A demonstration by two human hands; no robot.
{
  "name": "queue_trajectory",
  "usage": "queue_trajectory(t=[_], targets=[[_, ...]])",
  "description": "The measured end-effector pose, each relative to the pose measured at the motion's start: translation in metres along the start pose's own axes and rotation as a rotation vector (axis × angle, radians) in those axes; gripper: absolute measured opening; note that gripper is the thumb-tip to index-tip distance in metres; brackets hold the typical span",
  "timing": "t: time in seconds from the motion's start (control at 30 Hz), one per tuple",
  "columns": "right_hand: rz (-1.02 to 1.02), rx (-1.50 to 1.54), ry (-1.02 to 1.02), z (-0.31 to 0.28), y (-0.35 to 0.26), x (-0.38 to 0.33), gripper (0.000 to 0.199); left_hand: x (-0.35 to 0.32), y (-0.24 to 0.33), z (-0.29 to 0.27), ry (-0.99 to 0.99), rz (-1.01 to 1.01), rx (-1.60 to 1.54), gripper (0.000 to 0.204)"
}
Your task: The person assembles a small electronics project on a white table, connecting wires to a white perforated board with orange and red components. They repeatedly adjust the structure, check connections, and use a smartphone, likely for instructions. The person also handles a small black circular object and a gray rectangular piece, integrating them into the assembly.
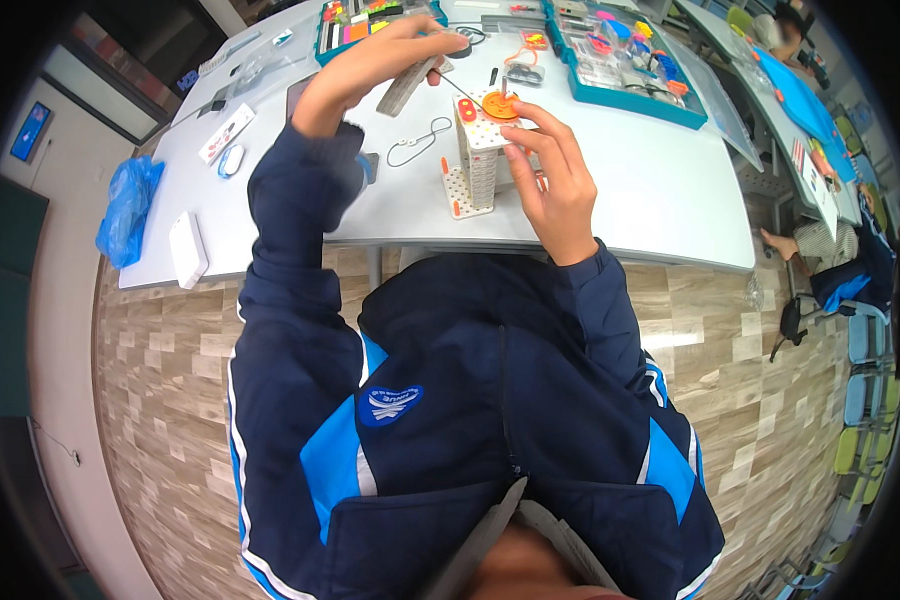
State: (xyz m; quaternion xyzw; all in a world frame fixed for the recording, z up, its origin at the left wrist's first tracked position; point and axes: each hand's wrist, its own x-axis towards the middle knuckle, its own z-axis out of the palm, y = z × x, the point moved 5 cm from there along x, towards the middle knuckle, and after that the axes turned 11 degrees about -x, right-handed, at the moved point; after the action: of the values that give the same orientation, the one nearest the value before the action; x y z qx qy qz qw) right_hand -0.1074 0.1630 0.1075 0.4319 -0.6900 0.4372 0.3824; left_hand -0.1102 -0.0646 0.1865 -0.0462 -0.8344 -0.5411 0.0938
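Note:
A tower-like model [481,180] of white building blocks stands near the table's front edge. On its top plate sits an orange pulley wheel [500,106] with an upright peg, beside a red piece [467,110] with two round holes. My right hand [558,170] grips the top plate's right edge between thumb and fingers, its index finger at the wheel. Up and to the left, my left hand [375,68] is closed on a grey ridged strip [406,90]. A thin dark line runs from near its fingers toward the wheel. Its fingertips are partly hidden.
Teal-edged parts cases [638,112] full of colourful pieces lie at the back. A looped grey cord [417,145] rests left of the model. Further left are a white box [187,250], a blue plastic bag [130,212] and a small white device [231,161]. People sit at the right.

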Motion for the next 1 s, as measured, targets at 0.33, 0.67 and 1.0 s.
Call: queue_trajectory(t=[0.33,0.67,1.0], targets=[[-0.008,-0.010,-0.007,0.000,-0.001,0.002,0.014,0.081,0.000,0.022,-0.350,-0.134,0.442,0.049],[0.019,0.031,-0.053,-0.004,-0.003,0.004,0.018,0.101,0.057,0.086,-0.714,-0.045,0.597,0.041],[-0.008,0.043,-0.047,-0.007,-0.005,0.008,0.020,0.111,0.048,0.085,-0.755,-0.196,0.720,0.037]])
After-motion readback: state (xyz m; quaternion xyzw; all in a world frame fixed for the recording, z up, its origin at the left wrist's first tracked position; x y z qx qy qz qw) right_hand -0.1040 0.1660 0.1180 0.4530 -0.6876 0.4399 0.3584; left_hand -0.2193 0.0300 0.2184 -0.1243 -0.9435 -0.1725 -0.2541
